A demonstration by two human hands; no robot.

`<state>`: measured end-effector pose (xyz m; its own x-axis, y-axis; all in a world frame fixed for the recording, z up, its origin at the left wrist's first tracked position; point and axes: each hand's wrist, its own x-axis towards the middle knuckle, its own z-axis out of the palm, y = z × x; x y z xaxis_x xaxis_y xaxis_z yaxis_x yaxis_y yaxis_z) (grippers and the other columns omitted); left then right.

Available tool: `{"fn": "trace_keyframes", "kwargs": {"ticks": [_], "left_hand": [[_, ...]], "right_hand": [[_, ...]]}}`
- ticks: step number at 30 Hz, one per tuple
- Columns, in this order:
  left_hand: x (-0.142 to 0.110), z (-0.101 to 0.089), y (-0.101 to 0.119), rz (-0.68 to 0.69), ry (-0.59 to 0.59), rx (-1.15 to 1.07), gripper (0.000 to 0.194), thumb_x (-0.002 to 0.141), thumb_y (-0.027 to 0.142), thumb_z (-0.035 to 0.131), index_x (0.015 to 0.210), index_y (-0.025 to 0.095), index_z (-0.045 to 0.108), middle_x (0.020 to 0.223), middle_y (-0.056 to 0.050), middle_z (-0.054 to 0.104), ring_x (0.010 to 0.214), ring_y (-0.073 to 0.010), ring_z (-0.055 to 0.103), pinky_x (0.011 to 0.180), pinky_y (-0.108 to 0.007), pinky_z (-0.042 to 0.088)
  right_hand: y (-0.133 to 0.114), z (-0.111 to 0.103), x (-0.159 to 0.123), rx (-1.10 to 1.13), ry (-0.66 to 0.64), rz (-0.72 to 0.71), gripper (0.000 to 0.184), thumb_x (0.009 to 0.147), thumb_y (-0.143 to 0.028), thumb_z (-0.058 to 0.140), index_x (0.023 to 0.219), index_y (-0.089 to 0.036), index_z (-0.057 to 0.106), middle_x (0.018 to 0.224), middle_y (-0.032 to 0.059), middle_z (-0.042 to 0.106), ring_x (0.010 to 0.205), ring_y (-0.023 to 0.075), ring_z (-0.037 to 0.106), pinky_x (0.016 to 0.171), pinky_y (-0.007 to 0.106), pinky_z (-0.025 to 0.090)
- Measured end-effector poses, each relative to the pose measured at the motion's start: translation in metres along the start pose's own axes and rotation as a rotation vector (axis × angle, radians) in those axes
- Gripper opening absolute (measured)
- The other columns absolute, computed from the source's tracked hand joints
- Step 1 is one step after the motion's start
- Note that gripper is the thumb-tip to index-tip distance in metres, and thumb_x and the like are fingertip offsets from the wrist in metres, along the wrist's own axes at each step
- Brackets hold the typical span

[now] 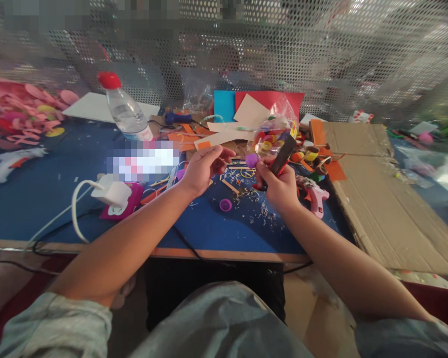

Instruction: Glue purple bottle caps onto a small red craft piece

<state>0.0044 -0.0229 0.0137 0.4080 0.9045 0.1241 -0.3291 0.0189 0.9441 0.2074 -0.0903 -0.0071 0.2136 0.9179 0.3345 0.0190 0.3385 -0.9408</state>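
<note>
My right hand (280,186) is closed round a black-handled cutter with a red part (282,155) and pinches a small purple cap (251,160) at its fingertips. My left hand (203,166) hovers just left of it, fingers curled loosely, thumb and fingertips near each other; I see nothing in them. Another purple cap (225,204) lies on the blue table (45,199) between my wrists, among scraps and shavings.
A water bottle with a red cap (124,110) stands at the back left. A pink glue gun (315,196) lies by my right hand. Coloured paper sheets (257,107), a bag of caps (274,134), a white charger (110,193) and cardboard (381,199) surround the work spot.
</note>
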Motion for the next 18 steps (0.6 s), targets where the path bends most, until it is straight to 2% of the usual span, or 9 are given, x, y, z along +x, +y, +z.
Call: {"fn": "trace_keyframes", "kwargs": {"ticks": [3,8,15,18], "left_hand": [[0.000,0.000,0.000,-0.022,0.000,-0.014,0.033,0.090,0.051,0.082,0.090,0.018,0.083,0.089,-0.006,0.071,0.065,-0.0080,0.055,0.058,-0.023,0.045],[0.002,0.000,-0.005,0.004,-0.006,0.010,0.046,0.067,0.056,0.103,0.091,0.020,0.086,0.084,-0.002,0.073,0.063,-0.0054,0.053,0.060,-0.022,0.043],[0.003,-0.001,-0.009,0.092,0.037,0.078,0.050,0.052,0.053,0.109,0.072,0.018,0.079,0.073,0.001,0.073,0.067,-0.0071,0.060,0.071,-0.024,0.050],[0.002,-0.001,-0.007,0.117,0.019,0.146,0.051,0.054,0.056,0.108,0.072,0.018,0.079,0.069,0.001,0.070,0.066,-0.0076,0.058,0.069,-0.025,0.049]], "right_hand": [[0.004,-0.001,0.001,0.034,0.011,-0.012,0.042,0.087,-0.064,0.086,0.094,-0.025,0.071,0.057,-0.0077,0.053,0.047,0.0099,0.047,0.047,0.028,0.040],[0.011,-0.003,0.002,0.044,0.021,-0.007,0.040,0.090,-0.063,0.084,0.094,-0.026,0.070,0.062,-0.0065,0.053,0.049,0.0108,0.047,0.047,0.028,0.038],[0.011,-0.003,0.002,0.061,0.024,0.031,0.043,0.086,-0.065,0.087,0.093,-0.027,0.068,0.063,-0.0059,0.054,0.051,0.0112,0.048,0.048,0.028,0.038],[0.010,-0.002,0.002,0.044,0.020,0.029,0.044,0.086,-0.066,0.087,0.094,-0.026,0.069,0.063,-0.0064,0.054,0.050,0.0109,0.047,0.048,0.028,0.036]]}}
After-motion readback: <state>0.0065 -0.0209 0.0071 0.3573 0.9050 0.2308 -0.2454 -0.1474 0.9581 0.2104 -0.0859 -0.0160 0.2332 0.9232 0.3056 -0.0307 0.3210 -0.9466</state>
